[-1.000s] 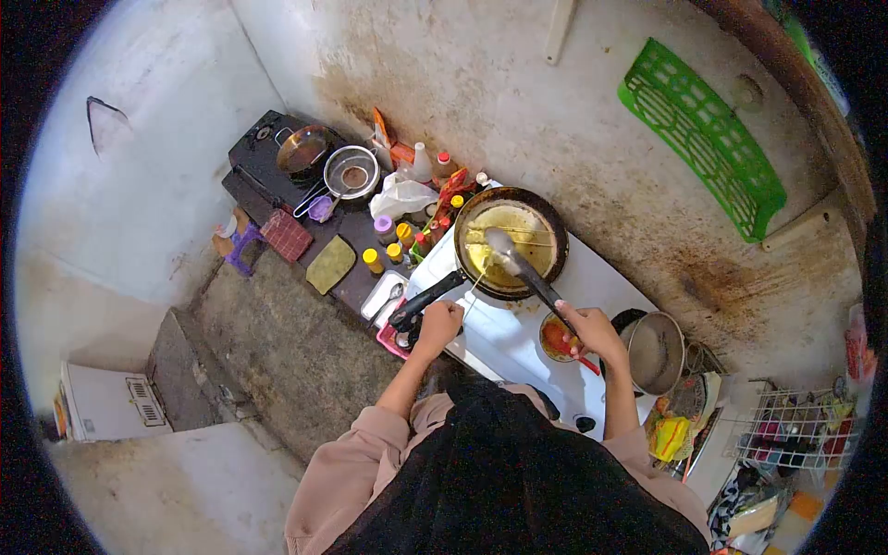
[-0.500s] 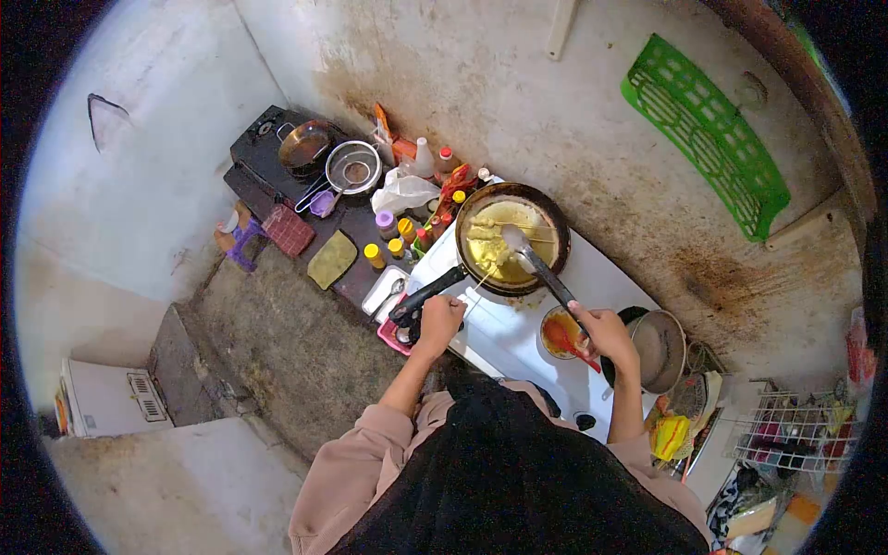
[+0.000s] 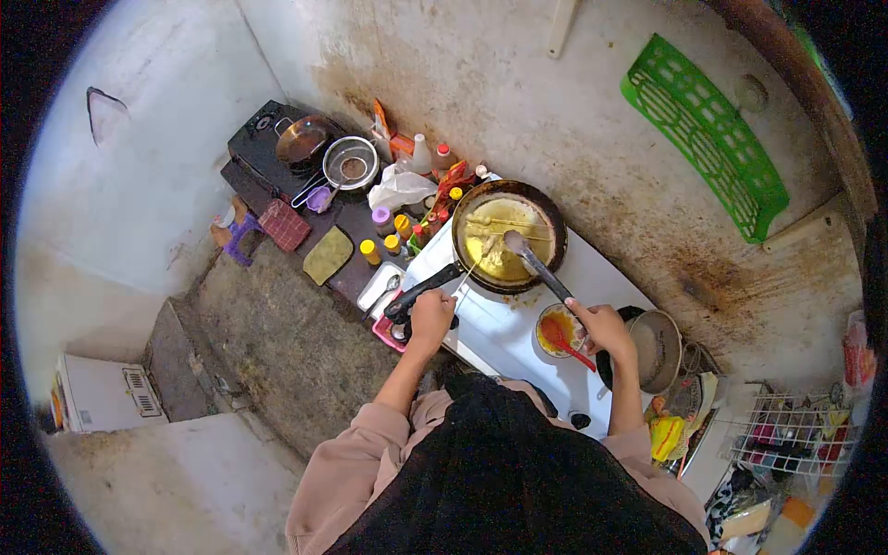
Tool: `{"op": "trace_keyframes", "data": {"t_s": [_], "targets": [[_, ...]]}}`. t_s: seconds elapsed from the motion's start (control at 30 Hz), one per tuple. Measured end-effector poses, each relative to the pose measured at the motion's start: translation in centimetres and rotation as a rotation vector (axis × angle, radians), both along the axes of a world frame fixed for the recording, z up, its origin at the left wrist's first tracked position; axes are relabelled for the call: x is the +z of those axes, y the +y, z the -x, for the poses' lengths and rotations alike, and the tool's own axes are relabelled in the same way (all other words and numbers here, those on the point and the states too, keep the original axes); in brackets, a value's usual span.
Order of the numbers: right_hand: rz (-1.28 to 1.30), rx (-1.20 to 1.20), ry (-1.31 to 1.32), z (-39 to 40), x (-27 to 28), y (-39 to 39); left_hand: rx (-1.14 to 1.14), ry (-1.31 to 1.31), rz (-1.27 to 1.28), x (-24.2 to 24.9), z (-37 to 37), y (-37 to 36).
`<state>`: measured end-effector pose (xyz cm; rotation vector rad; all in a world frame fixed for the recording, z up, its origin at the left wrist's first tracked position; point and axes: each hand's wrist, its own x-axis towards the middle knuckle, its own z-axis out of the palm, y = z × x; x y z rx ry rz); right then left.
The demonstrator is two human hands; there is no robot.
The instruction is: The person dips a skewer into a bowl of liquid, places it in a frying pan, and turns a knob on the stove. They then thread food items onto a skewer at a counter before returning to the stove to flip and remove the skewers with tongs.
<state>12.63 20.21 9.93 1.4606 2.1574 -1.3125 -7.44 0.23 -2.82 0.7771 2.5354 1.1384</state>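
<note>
Midway, it seems: her left hand [image 3: 431,314] grips the pan [image 3: 508,237] handle, her right hand [image 3: 601,326] clasps a ladle [image 3: 529,257] reaching ahead into yellow batter that looks spread but unset.

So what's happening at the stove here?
A person stands over a white stove, seen from above. The left hand grips the black handle of a frying pan holding yellowish food, while the right hand holds a ladle whose bowl is inside the pan. A small bowl with orange sauce and a red spoon sits beside the right hand. Spice bottles crowd the counter to the left.
</note>
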Motion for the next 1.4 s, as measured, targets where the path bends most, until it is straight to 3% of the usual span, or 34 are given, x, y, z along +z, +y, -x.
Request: {"op": "trace_keyframes", "data": {"t_s": [0.23,0.43,0.63,0.83,1.03,1.23,1.4], "targets": [[0.130,-0.019,0.111,0.9,-0.2,-0.4,-0.023,0.032,0.015,-0.6,0.1,0.0],[0.053,0.006,-0.016,0.2,-1.6,0.3,-0.029,0.021,0.067,-0.1,0.1,0.0],[0.155,-0.090,0.155,0.7,-0.5,-0.8,-0.047,-0.013,0.077,0.1,0.0,0.0],[0.072,-0.026,-0.015,0.4,-0.7,-0.2,-0.059,-0.023,0.076,0.1,0.1,0.1],[0.118,-0.065,0.134,0.8,-0.6,-0.5,-0.053,-0.019,0.092,1.1,0.0,0.1],[0.017,-0.037,-0.030,0.7,-0.5,-0.6,-0.066,-0.001,0.086,1.4,-0.1,-0.1],[0.108,-0.016,0.073,1.1,-0.8,-0.8,-0.042,0.014,0.107,0.8,0.0,0.1]]}}
